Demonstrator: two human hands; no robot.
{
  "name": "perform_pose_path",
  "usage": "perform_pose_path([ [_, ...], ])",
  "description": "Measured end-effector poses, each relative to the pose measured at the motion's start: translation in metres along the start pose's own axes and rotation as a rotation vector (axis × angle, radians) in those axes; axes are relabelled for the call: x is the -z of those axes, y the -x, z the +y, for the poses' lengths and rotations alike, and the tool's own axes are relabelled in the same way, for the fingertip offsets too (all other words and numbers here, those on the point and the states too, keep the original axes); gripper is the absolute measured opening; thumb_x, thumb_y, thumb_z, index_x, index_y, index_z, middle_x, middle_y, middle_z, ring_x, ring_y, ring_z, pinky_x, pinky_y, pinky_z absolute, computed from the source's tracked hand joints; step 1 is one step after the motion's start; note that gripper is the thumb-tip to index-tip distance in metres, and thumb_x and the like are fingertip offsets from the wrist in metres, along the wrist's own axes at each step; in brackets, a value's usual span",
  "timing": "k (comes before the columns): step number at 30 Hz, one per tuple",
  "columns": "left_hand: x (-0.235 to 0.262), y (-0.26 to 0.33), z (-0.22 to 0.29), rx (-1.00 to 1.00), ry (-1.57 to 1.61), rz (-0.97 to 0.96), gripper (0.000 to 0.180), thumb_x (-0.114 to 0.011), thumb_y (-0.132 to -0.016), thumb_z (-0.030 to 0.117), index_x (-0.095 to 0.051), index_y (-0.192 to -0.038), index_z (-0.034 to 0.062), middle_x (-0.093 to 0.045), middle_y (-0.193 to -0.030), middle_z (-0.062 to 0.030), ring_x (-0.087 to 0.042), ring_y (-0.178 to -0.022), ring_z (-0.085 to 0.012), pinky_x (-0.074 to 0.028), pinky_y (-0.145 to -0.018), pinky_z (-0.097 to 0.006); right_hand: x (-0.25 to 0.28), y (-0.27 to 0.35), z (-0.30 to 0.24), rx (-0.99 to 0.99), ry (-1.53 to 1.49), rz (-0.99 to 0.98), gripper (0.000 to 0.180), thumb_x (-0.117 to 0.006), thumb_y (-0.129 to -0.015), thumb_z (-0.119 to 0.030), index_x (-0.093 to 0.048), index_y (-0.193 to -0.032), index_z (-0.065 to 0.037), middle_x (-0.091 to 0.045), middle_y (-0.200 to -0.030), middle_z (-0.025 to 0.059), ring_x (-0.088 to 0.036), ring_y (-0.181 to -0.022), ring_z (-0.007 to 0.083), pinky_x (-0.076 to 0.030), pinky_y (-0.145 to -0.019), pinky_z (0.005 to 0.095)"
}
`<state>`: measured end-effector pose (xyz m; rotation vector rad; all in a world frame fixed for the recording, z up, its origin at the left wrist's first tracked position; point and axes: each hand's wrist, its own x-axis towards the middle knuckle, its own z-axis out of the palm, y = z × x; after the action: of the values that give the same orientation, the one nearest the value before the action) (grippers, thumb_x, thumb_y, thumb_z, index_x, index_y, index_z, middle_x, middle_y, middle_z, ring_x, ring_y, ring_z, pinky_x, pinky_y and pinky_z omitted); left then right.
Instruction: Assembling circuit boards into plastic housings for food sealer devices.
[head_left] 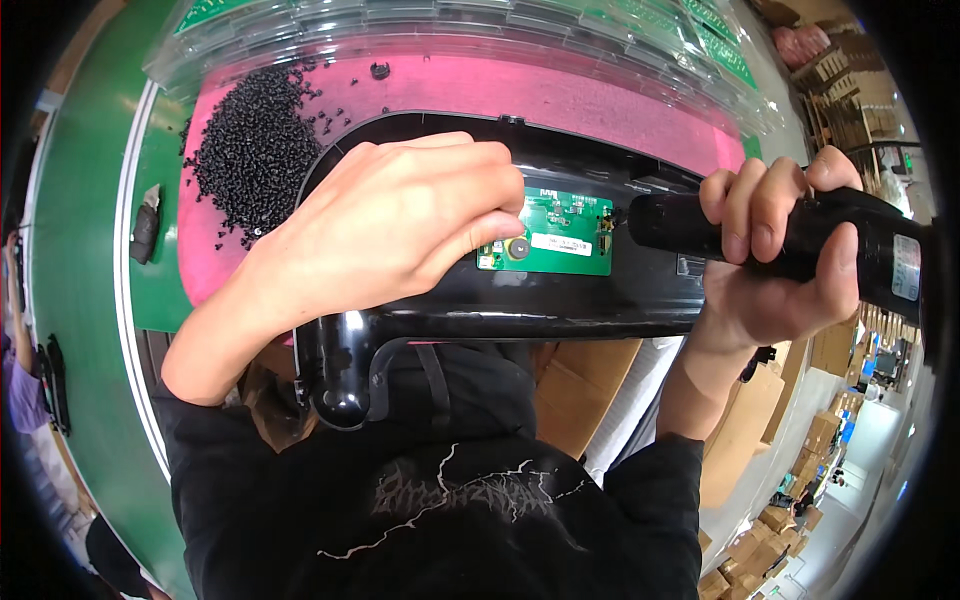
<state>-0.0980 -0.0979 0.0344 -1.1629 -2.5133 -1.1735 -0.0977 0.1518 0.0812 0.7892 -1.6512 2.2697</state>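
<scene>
A glossy black plastic housing (560, 322) lies in front of me, its hollow side up. Inside it sits a green circuit board (590, 262) with a white label and a small round black part. My right hand (775, 235) is wrapped round a black electric screwdriver (680, 222), held nearly level. The driver's tip end meets the board's right edge; the bit itself is hard to make out. My left hand (420, 215) is closed, thumb against curled fingers, over the board's left end. Whatever it pinches there is hidden.
Small black screws (255, 145) form a big heap on a pink mat (460, 88), with several strays beside it. Clear plastic trays (440, 40) holding green boards line the back. A dark wrapped object (147, 225) rests on the green table at left. Cardboard boxes (590, 385) stand below the edge.
</scene>
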Motion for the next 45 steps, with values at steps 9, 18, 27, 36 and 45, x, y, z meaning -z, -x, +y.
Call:
perform_pose_path([
  [9,-0.002,0.004,-0.006,-0.065,-0.003,-0.140,0.015,-0.071,-0.080,0.014,-0.066,-0.091,0.0055,-0.069,-0.086,-0.0056,-0.062,-0.077,-0.0237,-0.053,-0.064,-0.036,0.000,-0.001,0.008,-0.074,0.037,0.022,0.037,-0.052,-0.090,-0.039,-0.051,-0.107,-0.007,-0.043,-0.060,0.0007,-0.037,-0.049,0.0119,-0.033,-0.057,0.0310],
  [18,0.004,0.004,-0.003,0.115,0.011,-0.281,0.023,-0.070,-0.082,0.019,-0.071,-0.103,0.0076,-0.070,-0.083,-0.0077,-0.068,-0.075,-0.0269,-0.053,-0.065,-0.038,0.002,-0.009,0.018,-0.147,-0.021,-0.124,0.036,-0.053,-0.090,-0.040,-0.052,-0.104,-0.007,-0.042,-0.061,-0.0018,-0.035,-0.048,0.0092,-0.033,-0.056,0.0292],
  [27,0.001,0.007,-0.005,0.082,-0.002,-0.205,0.020,-0.072,-0.082,0.016,-0.071,-0.098,0.0041,-0.071,-0.086,-0.0097,-0.069,-0.077,-0.0280,-0.054,-0.067,-0.037,-0.019,0.005,0.009,-0.004,0.000,-0.063,0.032,-0.055,-0.087,-0.034,-0.049,-0.105,-0.009,-0.045,-0.063,-0.0009,-0.041,-0.051,0.0116,-0.036,-0.061,0.0317],
  [36,0.009,0.001,-0.003,0.124,0.457,-0.048,0.012,-0.078,-0.075,0.004,-0.073,-0.085,0.0034,-0.075,-0.089,-0.0063,-0.053,-0.058,-0.0062,-0.039,-0.050,-0.022,-0.055,0.011,-0.016,0.185,-0.287,-0.069,0.040,-0.070,-0.077,-0.033,-0.047,-0.100,-0.011,-0.052,-0.061,-0.0065,-0.049,-0.050,0.0054,-0.040,-0.060,0.0222],
  [45,0.011,0.002,-0.004,0.183,0.455,-0.059,0.011,-0.076,-0.075,0.002,-0.073,-0.085,0.0015,-0.073,-0.080,-0.0057,-0.062,-0.064,-0.0105,-0.046,-0.056,-0.023,-0.057,0.005,-0.003,0.175,-0.327,-0.185,0.043,-0.071,-0.077,-0.036,-0.049,-0.103,-0.011,-0.052,-0.061,-0.0066,-0.048,-0.049,0.0054,-0.039,-0.057,0.0216],
])
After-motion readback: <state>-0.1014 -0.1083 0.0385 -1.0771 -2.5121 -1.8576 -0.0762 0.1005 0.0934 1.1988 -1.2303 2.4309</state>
